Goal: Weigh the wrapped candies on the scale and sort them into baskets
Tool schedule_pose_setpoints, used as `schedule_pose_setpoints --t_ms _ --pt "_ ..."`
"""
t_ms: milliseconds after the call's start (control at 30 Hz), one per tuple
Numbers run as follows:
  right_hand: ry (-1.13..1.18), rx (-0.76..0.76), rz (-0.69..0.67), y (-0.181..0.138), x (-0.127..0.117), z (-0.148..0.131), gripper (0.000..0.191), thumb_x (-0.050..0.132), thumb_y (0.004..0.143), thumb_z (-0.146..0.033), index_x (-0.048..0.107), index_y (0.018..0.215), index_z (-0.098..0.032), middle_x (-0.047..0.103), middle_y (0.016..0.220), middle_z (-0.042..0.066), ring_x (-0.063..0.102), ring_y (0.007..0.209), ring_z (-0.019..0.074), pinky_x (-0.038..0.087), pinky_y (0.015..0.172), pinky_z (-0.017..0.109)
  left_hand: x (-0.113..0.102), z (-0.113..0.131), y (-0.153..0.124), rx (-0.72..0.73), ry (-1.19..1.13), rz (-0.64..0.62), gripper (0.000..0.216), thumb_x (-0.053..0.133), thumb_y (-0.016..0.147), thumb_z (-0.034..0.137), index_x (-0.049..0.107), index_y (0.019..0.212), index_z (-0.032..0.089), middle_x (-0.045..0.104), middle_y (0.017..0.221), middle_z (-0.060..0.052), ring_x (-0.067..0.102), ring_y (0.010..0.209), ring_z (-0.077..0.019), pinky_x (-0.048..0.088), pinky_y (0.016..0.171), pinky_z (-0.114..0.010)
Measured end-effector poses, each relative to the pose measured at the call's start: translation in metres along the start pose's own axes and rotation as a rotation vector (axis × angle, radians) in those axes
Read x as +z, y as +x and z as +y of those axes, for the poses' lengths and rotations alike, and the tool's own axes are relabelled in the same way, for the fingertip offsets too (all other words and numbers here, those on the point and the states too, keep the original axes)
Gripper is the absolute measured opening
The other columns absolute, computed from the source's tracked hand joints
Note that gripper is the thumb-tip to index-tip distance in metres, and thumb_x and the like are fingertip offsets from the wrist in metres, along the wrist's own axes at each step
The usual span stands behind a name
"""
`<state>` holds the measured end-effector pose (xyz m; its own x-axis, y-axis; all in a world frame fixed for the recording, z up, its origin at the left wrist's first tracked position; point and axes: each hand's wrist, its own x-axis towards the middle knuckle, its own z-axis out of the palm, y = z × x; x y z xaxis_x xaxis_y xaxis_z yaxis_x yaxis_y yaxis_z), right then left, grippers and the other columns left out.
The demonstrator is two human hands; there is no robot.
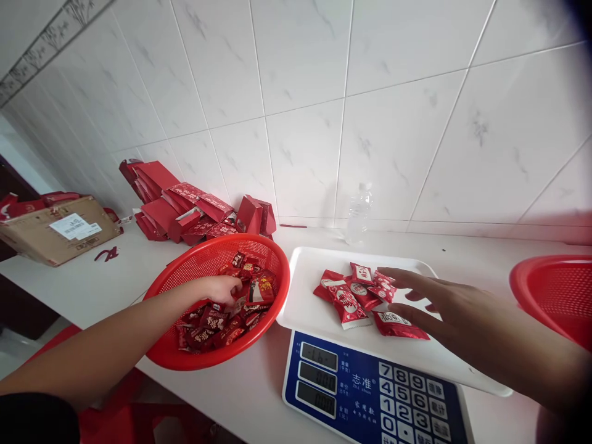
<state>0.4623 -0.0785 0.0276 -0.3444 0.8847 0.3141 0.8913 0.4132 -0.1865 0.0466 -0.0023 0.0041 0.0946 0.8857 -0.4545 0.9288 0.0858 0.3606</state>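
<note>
My left hand (222,288) reaches into a red plastic basket (194,262) and is closed on red candy packets (217,324) from the pile inside. My right hand (419,302) hovers with fingers spread over the white tray (305,308) of a blue electronic scale (370,394). It holds nothing. Several red candy packets (358,296) lie on the tray just under and left of its fingertips.
A second red basket (552,296) sits at the right edge. Red gift boxes (185,209) are piled against the tiled wall. A cardboard box (55,231) lies far left, and a clear water bottle (359,213) stands behind the tray.
</note>
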Motion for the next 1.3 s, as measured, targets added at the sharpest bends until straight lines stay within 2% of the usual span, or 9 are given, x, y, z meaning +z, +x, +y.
schedule_pose_setpoints --t_ms 133,300,433,600,700,833,933,1067,1300 --pt "-0.004 -0.033 0.024 0.0 0.002 0.001 0.05 0.042 0.091 -0.05 0.054 0.136 -0.032 0.074 0.106 0.008 0.072 0.081 0.0344 0.06 0.059 0.05 0.004 -0.003 -0.002 0.017 0.057 0.047 0.02 0.065 0.049 0.013 0.06 0.066 0.021 0.064 0.064 0.001 0.062 0.067 -0.0236 0.047 0.064 -0.031" --pt "0.013 -0.004 0.022 -0.002 -0.001 0.001 0.049 0.042 0.093 -0.052 0.053 0.137 -0.033 0.073 0.106 0.006 0.072 0.083 0.0319 0.06 0.065 0.049 -0.016 0.013 -0.005 0.127 -0.052 0.233 0.023 0.057 0.061 0.016 0.059 0.084 0.019 0.068 0.088 -0.006 0.065 0.087 -0.0251 0.051 0.074 -0.033" --pt "0.044 0.065 -0.027 -0.003 -0.011 -0.002 0.047 0.044 0.093 -0.049 0.052 0.137 -0.033 0.069 0.118 0.005 0.069 0.098 0.0311 0.059 0.076 0.051 -0.023 0.061 -0.016 0.299 -0.301 0.32 0.029 0.06 0.073 0.027 0.058 0.1 0.018 0.066 0.105 -0.007 0.064 0.102 -0.0244 0.052 0.085 -0.036" --pt "0.061 0.149 -0.083 -0.003 -0.024 -0.008 0.047 0.047 0.093 -0.045 0.05 0.138 -0.032 0.065 0.127 0.005 0.067 0.105 0.0293 0.056 0.086 0.052 0.006 0.137 -0.018 0.505 -0.576 0.097 0.023 0.067 0.073 0.022 0.061 0.094 0.018 0.068 0.099 -0.006 0.066 0.096 -0.0213 0.054 0.085 -0.037" --pt "0.074 0.156 -0.082 -0.004 -0.029 -0.012 0.047 0.048 0.093 -0.043 0.05 0.138 -0.03 0.063 0.129 0.005 0.064 0.11 0.0297 0.054 0.09 0.052 0.027 0.173 -0.009 0.6 -0.532 0.032 0.019 0.064 0.077 0.02 0.061 0.096 0.018 0.069 0.105 -0.008 0.065 0.102 -0.0227 0.052 0.09 -0.04" --pt "0.114 0.177 -0.091 -0.007 -0.034 -0.012 0.047 0.049 0.093 -0.041 0.049 0.139 -0.031 0.065 0.126 0.004 0.065 0.109 0.0296 0.054 0.088 0.051 0.05 0.201 -0.002 0.74 -0.295 0.1 0.036 0.062 0.087 0.035 0.057 0.12 0.021 0.062 0.128 -0.012 0.057 0.119 -0.0287 0.046 0.099 -0.046" --pt "0.127 0.188 -0.088 -0.008 -0.037 -0.011 0.048 0.05 0.094 -0.04 0.048 0.14 -0.03 0.064 0.127 0.005 0.064 0.11 0.0294 0.053 0.09 0.051 0.069 0.21 -0.001 0.828 -0.01 0.154 0.054 0.059 0.088 0.052 0.052 0.133 0.023 0.053 0.14 -0.015 0.044 0.132 -0.0363 0.036 0.107 -0.056" --pt "0.137 0.172 -0.064 -0.009 -0.041 -0.01 0.046 0.049 0.095 -0.039 0.049 0.139 -0.03 0.065 0.127 0.006 0.064 0.109 0.0282 0.053 0.091 0.05 0.086 0.214 0.002 0.8 0.282 0.115 0.067 0.05 0.088 0.066 0.044 0.142 0.028 0.025 0.16 -0.014 0.014 0.147 -0.0411 0.018 0.113 -0.065" --pt "0.151 0.115 -0.006 -0.015 -0.045 -0.009 0.047 0.051 0.094 -0.04 0.051 0.139 -0.026 0.064 0.127 0.009 0.065 0.109 0.0302 0.055 0.09 0.051 0.064 0.188 -0.034 0.774 0.198 0.203 0.061 0.047 0.094 0.057 0.041 0.146 0.026 0.026 0.161 -0.011 0.013 0.149 -0.0361 0.022 0.116 -0.061"
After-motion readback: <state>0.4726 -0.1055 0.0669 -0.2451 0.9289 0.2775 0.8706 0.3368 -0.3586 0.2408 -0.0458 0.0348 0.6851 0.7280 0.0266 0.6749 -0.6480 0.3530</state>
